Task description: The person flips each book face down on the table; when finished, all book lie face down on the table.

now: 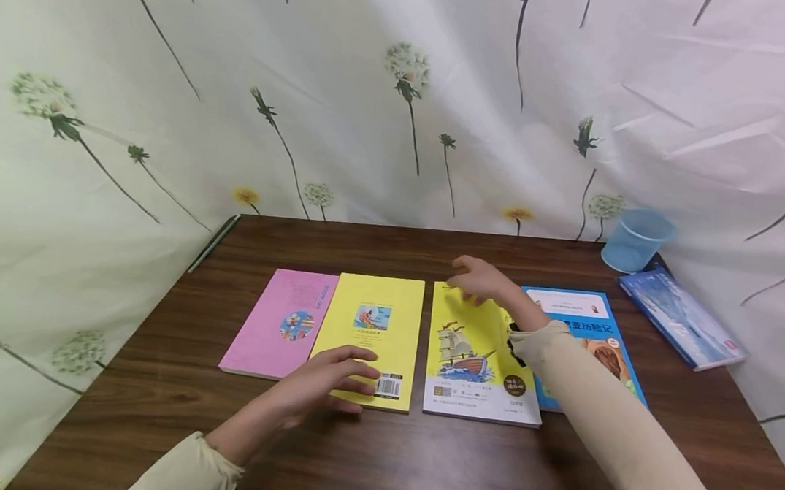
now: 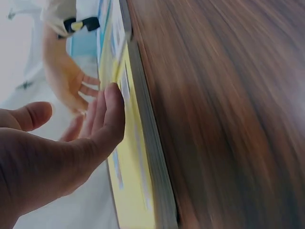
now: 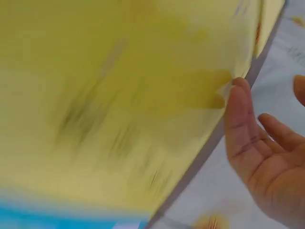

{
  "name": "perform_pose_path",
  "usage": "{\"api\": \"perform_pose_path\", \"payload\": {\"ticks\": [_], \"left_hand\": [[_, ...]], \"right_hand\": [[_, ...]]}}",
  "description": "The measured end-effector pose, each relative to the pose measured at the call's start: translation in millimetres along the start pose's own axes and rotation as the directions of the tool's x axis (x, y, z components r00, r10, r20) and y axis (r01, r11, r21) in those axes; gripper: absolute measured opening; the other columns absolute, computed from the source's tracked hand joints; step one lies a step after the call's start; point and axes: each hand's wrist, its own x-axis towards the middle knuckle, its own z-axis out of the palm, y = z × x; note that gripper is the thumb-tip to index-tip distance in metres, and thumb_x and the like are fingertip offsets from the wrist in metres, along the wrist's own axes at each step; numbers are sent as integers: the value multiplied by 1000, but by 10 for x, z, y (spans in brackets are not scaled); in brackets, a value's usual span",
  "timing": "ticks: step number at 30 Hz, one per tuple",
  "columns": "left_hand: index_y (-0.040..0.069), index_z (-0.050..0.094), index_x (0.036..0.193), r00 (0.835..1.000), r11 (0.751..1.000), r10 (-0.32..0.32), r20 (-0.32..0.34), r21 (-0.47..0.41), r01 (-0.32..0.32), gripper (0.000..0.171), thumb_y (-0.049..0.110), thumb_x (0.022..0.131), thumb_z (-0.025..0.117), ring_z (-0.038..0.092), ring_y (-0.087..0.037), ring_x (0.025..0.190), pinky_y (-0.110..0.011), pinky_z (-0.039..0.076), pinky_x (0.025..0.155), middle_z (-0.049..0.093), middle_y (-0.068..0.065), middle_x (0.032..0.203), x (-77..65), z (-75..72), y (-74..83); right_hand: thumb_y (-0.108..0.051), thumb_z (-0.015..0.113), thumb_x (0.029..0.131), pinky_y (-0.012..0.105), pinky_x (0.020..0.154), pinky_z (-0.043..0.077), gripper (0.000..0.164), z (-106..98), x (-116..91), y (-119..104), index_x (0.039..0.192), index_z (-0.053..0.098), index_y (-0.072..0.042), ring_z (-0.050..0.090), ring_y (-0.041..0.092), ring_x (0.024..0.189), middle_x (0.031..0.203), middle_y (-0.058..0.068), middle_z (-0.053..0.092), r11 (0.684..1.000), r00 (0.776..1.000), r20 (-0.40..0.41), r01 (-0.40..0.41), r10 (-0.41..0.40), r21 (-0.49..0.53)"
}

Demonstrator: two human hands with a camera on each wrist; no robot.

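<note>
- A ship-picture book, yellow above and white below, lies flat on the dark wooden surface, right of centre.
- The right hand is over this book's far edge, its fingers loosely curved and gripping nothing. The right wrist view puts the fingertips right at the cover's edge; whether they touch, I cannot tell.
- Just left, across a narrow gap, lies a yellow book with a small picture and a barcode.
- The left hand is over its near left corner, fingers spread and holding nothing.
- The step in hand seems to be lining the books up in a row, or letting go of one.
- The next move would likely call for the right hand to lift clear, or for both hands to press the neighbouring edges together without sliding one cover over another.
- A pink book meets the yellow book's left side.
- A blue book lies right of the ship; a cream sleeve partly hides where they meet.
- Farther right are a blue-and-white book and a light blue cup.
</note>
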Motion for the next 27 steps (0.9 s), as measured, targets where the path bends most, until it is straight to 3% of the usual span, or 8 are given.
{"api": "perform_pose_path", "payload": {"ticks": [6,10,12,17,23,27], "left_hand": [[3,43,145,995,997,-51,87,-49,56,53,27,100,57,65,-29,114,-49,59,88,58,-20,136,164,243,61],[2,37,149,982,990,-65,180,-108,85,53,24,103,51,63,-35,120,-54,57,92,54,-25,142,239,357,54],[2,35,150,972,986,-72,223,-130,103,53,23,103,50,62,-38,122,-56,56,92,51,-27,145,256,409,61],[0,33,151,955,973,-111,277,-165,160,54,23,104,48,59,-39,123,-58,55,93,46,-26,146,229,508,103],[-3,30,151,947,954,-164,275,-199,223,61,24,101,52,60,-40,120,-57,56,92,43,-28,145,189,554,156],[-5,28,151,940,943,-168,296,-229,240,64,25,101,53,59,-42,121,-56,56,93,41,-31,145,181,554,160]], "right_hand": [[-24,56,100,34,62,53,69,-278,-151,226,158,24,-7,54,19,67,136,24,53,960,992,-54,-125,115,-249],[-18,60,97,31,57,48,72,-370,-245,374,158,24,-7,50,18,60,120,23,56,924,983,-67,-184,171,-336],[-15,62,95,32,58,46,72,-400,-290,443,157,26,-6,53,21,66,126,25,55,912,984,-77,-178,160,-370],[-11,64,92,41,78,46,71,-437,-339,573,155,31,-3,55,33,98,151,28,43,889,996,-78,-79,49,-451],[-14,67,92,52,98,48,71,-454,-343,650,154,34,-2,54,39,117,152,27,43,898,998,-52,-3,-22,-440],[-11,67,92,52,96,48,72,-454,-344,678,154,32,0,52,41,121,152,30,40,907,998,-45,12,-34,-420]]}}
